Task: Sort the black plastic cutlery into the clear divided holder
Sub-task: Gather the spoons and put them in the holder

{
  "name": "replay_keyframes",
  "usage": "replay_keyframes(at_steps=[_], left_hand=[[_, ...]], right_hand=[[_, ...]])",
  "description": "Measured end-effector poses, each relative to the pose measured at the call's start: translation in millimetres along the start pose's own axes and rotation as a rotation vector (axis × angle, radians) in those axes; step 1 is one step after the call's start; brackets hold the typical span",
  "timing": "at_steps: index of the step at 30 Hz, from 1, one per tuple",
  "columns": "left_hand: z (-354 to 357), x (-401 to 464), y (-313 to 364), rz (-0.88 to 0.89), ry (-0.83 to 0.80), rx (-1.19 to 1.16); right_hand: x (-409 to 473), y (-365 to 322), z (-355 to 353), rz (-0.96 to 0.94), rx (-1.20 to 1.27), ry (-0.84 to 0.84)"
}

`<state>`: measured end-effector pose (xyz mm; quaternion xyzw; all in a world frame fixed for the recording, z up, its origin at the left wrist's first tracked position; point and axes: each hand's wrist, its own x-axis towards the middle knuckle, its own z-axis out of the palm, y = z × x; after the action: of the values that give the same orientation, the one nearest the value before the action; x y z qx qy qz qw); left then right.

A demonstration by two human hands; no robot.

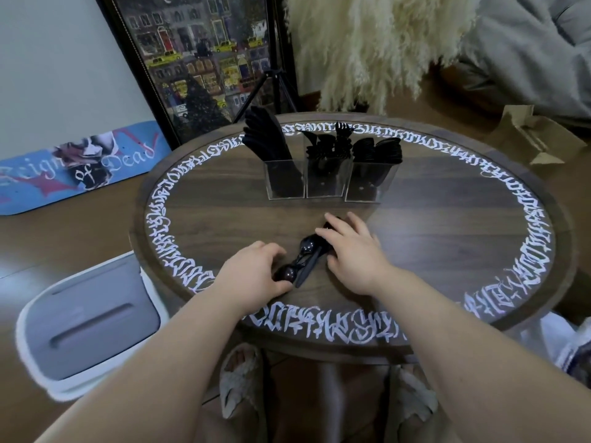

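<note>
A small heap of black plastic cutlery [305,255], spoons and a knife among it, lies on the round wooden table [431,231] near its front. My left hand [256,271] curls round the heap's near end, where a spoon bowl shows. My right hand [350,247] rests on the far end, fingers spread flat over the pieces. Behind them stands the clear divided holder [326,182] with three compartments: knives on the left, forks in the middle, spoons on the right.
White lettering rings the table top. A white and grey bin [86,324] stands on the floor at the left. A tripod [271,87] and a framed picture lean behind the table, a cardboard box [534,135] lies at the right.
</note>
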<state>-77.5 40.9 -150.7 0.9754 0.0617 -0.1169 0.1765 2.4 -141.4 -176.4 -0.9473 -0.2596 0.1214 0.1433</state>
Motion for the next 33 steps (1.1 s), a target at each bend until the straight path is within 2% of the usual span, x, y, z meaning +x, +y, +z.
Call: replay_keyframes(at_steps=[4, 10, 15, 21, 26, 33], left_hand=[[1.2, 9.3, -3.6, -0.014, 0.015, 0.01], [-0.9, 18.3, -1.1, -0.032, -0.046, -0.006], [-0.7, 17.8, 7.1, -0.01, -0.096, 0.084], [6.0, 13.9, 16.7, -0.018, -0.049, 0.163], [5.7, 10.4, 24.6, -0.018, -0.098, 0.215], [12.9, 0.0, 34.0, -0.015, -0.095, 0.212]], right_hand=[[4.0, 3.9, -0.7, 0.003, -0.017, 0.015], [1.0, 19.6, -7.3, -0.015, -0.018, 0.095], [-3.6, 19.7, -10.2, -0.007, -0.031, 0.068], [-15.5, 19.9, -17.8, -0.004, -0.039, 0.03], [-32.6, 21.9, -23.9, 0.022, -0.087, -0.019], [-44.9, 15.6, -25.6, 0.059, -0.13, 0.015]])
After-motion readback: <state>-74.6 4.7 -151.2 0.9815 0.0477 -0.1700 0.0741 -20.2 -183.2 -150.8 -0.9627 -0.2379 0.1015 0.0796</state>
